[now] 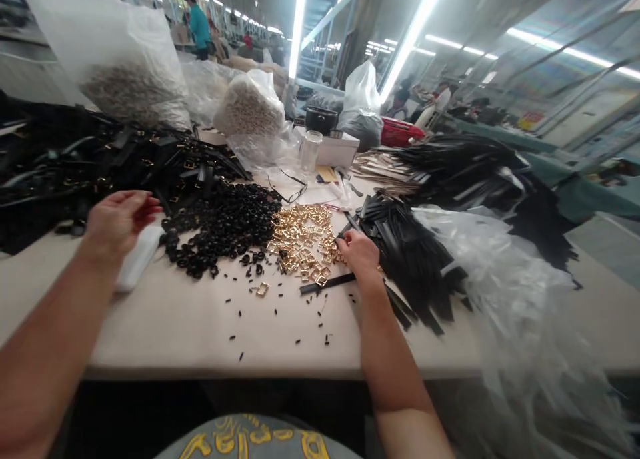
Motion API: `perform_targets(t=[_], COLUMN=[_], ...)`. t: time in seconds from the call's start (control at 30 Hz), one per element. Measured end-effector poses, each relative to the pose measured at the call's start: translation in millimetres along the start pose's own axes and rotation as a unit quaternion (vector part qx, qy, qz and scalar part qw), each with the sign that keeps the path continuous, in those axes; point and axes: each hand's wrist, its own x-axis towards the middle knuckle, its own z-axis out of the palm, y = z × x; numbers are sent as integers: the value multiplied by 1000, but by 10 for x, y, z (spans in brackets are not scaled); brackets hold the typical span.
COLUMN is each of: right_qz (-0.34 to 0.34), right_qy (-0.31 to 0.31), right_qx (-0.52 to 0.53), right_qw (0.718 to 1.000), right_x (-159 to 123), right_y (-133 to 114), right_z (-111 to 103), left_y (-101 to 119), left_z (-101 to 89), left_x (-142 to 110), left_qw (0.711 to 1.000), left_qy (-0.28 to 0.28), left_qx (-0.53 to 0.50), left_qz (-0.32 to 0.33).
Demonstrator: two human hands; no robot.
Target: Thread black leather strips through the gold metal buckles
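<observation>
My left hand is raised at the front edge of a heap of black straps with gold buckles. Its fingers are loosely bent and slightly apart, with nothing visible in them. My right hand is between a pile of gold buckles and a bundle of flat black strips. Its thumb and fingers are pinched together at the end of a dark strip, partly hidden by the hand. One black strip lies below this hand. A single gold buckle lies apart from the pile.
Black loops form a pile in the middle left. Tiny black pieces are scattered in front. Behind stand glasses, a clear jar and filled plastic bags. Clear plastic sheeting hangs over the right edge. A person stands far back.
</observation>
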Motion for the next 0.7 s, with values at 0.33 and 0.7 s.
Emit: perform_targets(t=[0.33,0.7], right_qz=[-5,-208], right_qy=[-77,120], right_qx=[-57,2], right_qw=[995,971], right_x=[46,27], right_y=[80,-83], right_z=[95,178], left_y=[-715,-839], left_z=[1182,1378], left_x=[-1314,-1183], left_qw=[937,909], left_qy=[-341,-390], left_qx=[68,137], left_qz=[30,52])
